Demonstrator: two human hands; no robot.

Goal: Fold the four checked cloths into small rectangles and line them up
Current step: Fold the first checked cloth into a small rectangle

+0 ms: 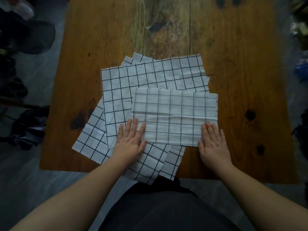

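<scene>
Head view. Wooden worktop (100, 30), orange-brown, with a paler greenish plank strip down the middle and dark knots. Pile of white checked cloths sits centre to near edge.

Top of the pile: folded cloth (175, 110), a wide rectangle with a fainter grey grid and a horizontal crease line across its middle. It lies toward the right side of the pile.

Under it is a large flat cloth (150, 75) with a bold black grid, spread open and slightly rotated, sticking out to the left and far side.

Below that is a lower cloth (90, 140), angled, poking out at near left. Its near part (146, 169) overhangs the worktop's near edge.

A corner of another cloth (138, 57) peeks out at the far side. A greyer piece (174, 157) shows at the near right of the pile; cannot tell which cloth it belongs to.

Left hand (131, 140): flat, fingers straight and spread, palm down on the folded cloth's near-left corner, partly on the cloths beneath. Gripping nothing.

Right hand (212, 140): flat, fingers straight, palm down on the folded cloth's near-right corner, heel of the hand over bare worktop. Gripping nothing.

Bare forearms; dark garment (166, 210) on the person at the bottom of the frame.

Grey floor (41, 77) to the left with dark heaps of clothing (28, 37); blurred clutter at the right edge.
</scene>
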